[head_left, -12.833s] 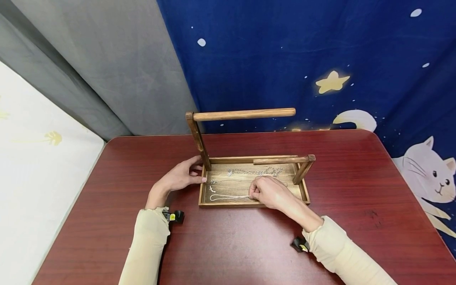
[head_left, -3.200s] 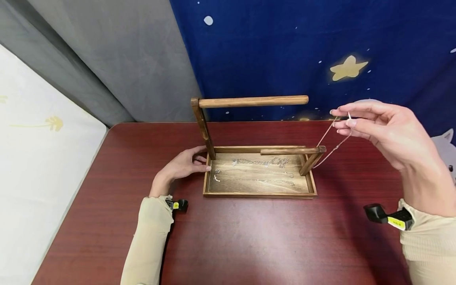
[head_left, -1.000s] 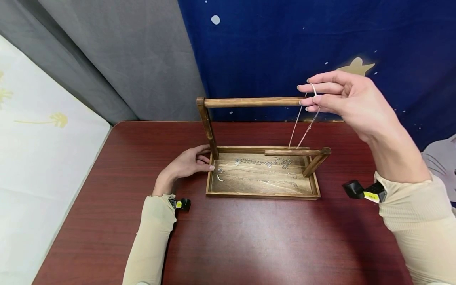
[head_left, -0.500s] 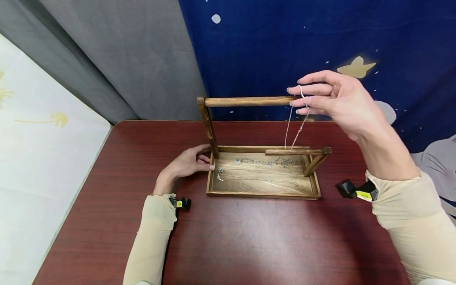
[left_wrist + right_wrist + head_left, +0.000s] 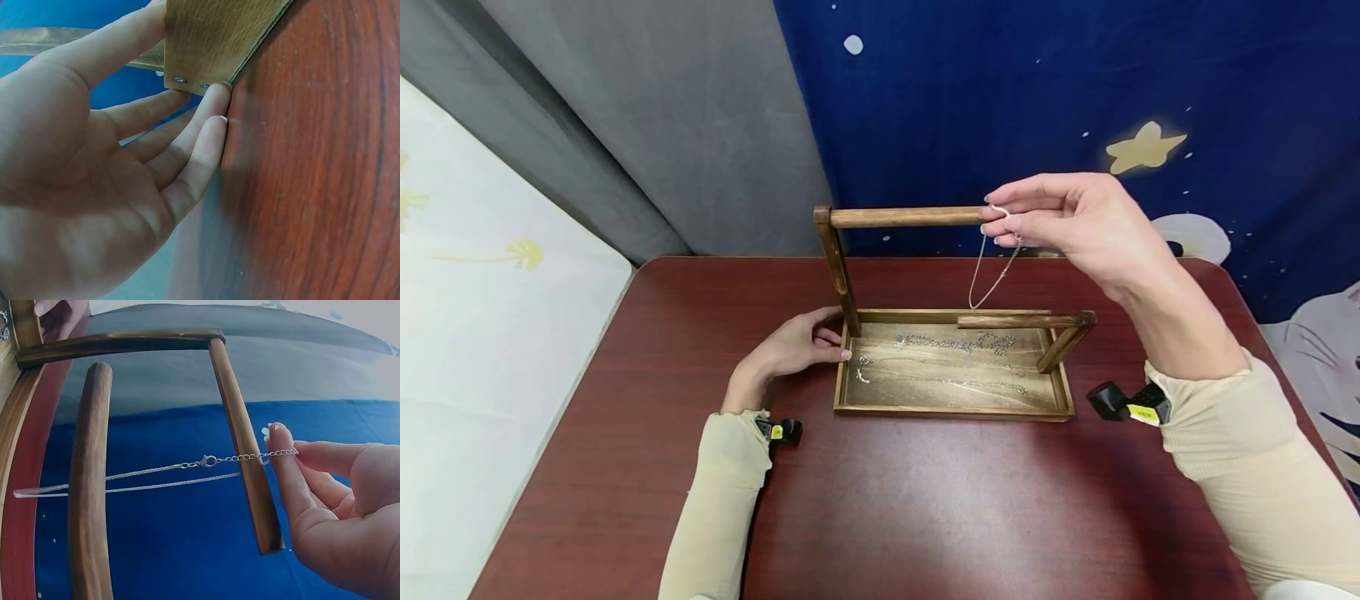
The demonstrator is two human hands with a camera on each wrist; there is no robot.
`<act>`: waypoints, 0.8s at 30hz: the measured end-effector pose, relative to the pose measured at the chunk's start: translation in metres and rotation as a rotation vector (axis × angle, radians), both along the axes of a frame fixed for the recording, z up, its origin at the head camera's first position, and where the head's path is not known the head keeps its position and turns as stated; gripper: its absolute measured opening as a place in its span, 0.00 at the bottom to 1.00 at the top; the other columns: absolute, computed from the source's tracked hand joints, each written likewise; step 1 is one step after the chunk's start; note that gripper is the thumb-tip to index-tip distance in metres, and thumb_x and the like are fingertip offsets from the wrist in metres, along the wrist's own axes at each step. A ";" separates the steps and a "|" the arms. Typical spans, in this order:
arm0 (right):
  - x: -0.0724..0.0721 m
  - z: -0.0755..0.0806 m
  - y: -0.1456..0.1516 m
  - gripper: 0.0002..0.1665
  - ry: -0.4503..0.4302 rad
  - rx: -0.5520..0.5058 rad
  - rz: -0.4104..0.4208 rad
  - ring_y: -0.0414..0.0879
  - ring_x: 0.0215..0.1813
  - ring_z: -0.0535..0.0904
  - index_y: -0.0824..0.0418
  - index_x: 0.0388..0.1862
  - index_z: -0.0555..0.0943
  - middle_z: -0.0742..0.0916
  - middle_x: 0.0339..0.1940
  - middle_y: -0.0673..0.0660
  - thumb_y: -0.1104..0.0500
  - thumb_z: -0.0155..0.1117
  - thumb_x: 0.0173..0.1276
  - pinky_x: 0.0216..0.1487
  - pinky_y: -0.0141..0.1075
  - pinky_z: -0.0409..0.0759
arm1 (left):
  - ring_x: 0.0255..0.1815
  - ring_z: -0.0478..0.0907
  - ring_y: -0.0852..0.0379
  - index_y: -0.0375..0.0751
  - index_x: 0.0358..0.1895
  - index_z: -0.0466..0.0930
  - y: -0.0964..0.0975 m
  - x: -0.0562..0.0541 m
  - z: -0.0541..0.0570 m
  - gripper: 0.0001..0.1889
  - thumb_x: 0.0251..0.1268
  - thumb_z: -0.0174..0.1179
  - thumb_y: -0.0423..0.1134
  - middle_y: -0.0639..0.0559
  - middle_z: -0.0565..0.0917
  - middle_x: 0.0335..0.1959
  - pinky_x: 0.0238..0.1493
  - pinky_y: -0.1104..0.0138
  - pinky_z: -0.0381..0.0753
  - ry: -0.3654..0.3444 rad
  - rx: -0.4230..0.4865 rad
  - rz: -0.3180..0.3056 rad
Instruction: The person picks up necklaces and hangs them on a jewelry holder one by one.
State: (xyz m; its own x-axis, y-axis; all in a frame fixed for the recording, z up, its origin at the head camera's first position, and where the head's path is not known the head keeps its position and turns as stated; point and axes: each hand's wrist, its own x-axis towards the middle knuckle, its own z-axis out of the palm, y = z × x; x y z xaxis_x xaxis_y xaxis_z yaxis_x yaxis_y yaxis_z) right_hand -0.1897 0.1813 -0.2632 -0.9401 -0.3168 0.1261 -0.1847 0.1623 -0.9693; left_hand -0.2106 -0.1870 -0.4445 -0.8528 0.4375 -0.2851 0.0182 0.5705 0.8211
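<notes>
My right hand (image 5: 1093,221) pinches a thin silver necklace (image 5: 973,287) between thumb and fingers at the free end of the tall bar (image 5: 906,217) of a wooden jewelry stand. The necklace hangs in a loop below the hand. In the right wrist view, its extender chain with the lobster clasp (image 5: 207,461) passes in front of the tall bar, while the other strand goes behind it. My left hand (image 5: 786,344) rests against the left end of the stand's tray (image 5: 917,411), thumb at the rim. In the left wrist view its fairly straight fingers touch the end panel (image 5: 212,44).
Several necklaces lie in the tray, among them a chunkier silver chain (image 5: 932,341) at the back and a fine chain (image 5: 955,382) in front. A shorter bar (image 5: 1007,320) juts over the tray from the right. The stand is on a reddish table (image 5: 910,500), before a blue curtain (image 5: 940,100).
The right hand has lifted the necklace from the tray and, lately, moved left to the tall bar's free end, its loop now around that end. The left hand has stayed at the tray.
</notes>
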 end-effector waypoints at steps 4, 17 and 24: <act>0.000 0.000 -0.005 0.18 -0.004 0.009 -0.003 0.47 0.46 0.88 0.68 0.57 0.82 0.89 0.46 0.58 0.64 0.66 0.70 0.48 0.34 0.82 | 0.47 0.82 0.50 0.39 0.77 0.58 0.000 0.002 0.001 0.42 0.61 0.71 0.39 0.40 0.84 0.48 0.48 0.63 0.79 -0.001 0.012 -0.002; -0.004 -0.006 -0.021 0.14 -0.004 -0.083 0.040 0.49 0.43 0.88 0.70 0.50 0.83 0.89 0.42 0.61 0.67 0.68 0.67 0.46 0.35 0.83 | 0.47 0.82 0.52 0.40 0.76 0.59 -0.001 0.002 -0.002 0.43 0.61 0.72 0.40 0.42 0.84 0.47 0.48 0.63 0.80 0.015 -0.005 -0.007; -0.003 -0.005 -0.028 0.14 -0.039 -0.062 0.030 0.49 0.41 0.87 0.67 0.52 0.83 0.89 0.44 0.60 0.69 0.67 0.67 0.42 0.38 0.84 | 0.47 0.82 0.50 0.40 0.76 0.60 -0.002 0.002 -0.002 0.42 0.61 0.72 0.39 0.40 0.84 0.47 0.49 0.62 0.79 0.016 0.001 0.009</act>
